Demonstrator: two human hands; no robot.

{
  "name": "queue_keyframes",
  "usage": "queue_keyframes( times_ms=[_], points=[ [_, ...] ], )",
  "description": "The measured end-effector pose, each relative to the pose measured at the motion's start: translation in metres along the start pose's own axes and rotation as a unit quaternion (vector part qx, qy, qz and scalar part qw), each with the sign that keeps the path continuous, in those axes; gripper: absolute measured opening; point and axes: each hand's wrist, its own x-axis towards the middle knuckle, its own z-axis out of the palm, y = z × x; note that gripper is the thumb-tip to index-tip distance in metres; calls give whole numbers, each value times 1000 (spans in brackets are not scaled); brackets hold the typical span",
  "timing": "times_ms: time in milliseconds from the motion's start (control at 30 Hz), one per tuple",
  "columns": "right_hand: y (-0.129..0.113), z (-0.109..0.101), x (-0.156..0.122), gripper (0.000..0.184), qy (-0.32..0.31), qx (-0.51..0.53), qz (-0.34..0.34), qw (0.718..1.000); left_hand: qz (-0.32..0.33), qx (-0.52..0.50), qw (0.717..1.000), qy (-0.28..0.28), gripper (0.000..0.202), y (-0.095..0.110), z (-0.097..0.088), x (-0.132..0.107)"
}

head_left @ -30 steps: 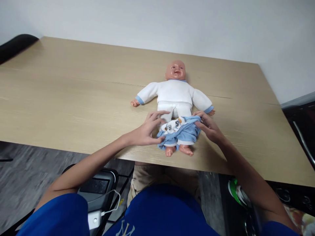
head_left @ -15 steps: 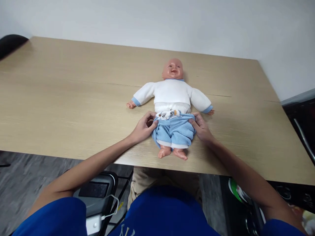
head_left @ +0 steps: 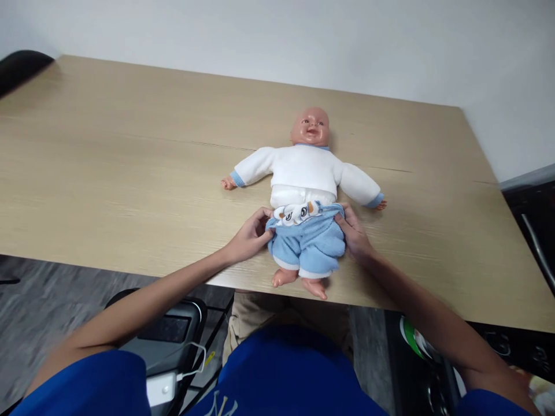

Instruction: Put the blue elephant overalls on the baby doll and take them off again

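Between my left hand (head_left: 251, 237) and right hand (head_left: 354, 234): blue shorts (head_left: 314, 245) on a doll (head_left: 303, 167).
Each hand pinches one side of the waistband (head_left: 327, 211); counter (head_left: 151, 190) beneath.

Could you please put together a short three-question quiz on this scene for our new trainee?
1. Fill in the blank: The cuffs on the doll are ____.

2. Multiple choice: What do the left hand and the right hand both grip?
a) the doll's feet
b) the waist of the blue pants
c) the white cable

3. True or false: The doll lies face down.

Key:
1. Blue.
2. b, one hand at each side of the waist.
3. False; it lies face up on the wooden table.
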Motion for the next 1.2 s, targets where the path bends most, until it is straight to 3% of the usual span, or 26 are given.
queue_keyframes(
  times_ms=[200, 467, 633, 700, 833, 933, 1200],
  points=[
    [-7, -4, 4, 61, -19, -55, -20, 998, -30, 3, 999, 34, 61, 2, -8, 21],
    [-10, -15, 12, 55, 28, -119, -104, 987, -17, 62, 997, 33, 66, 8, -24, 40],
    [-16, -16, 27, 48, 57, -142, -189, 970, 64, 109, 987, 98, 53, 11, -25, 56],
    [-18, -11, 40, 50, 63, -143, -196, 968, 48, 67, 990, 112, 47, 7, -24, 71],
    [-17, -1, 71, 64, 70, -105, -140, 982, -18, -56, 987, 149, 51, -7, -23, 113],
    [-15, -1, 84, 72, 76, -62, -94, 991, -37, -103, 985, 132, 60, -13, -27, 135],
    [-24, -25, 72, 64, 24, 3, 76, 997, -99, -119, 988, 2, 61, -2, -49, 119]
  ],
)
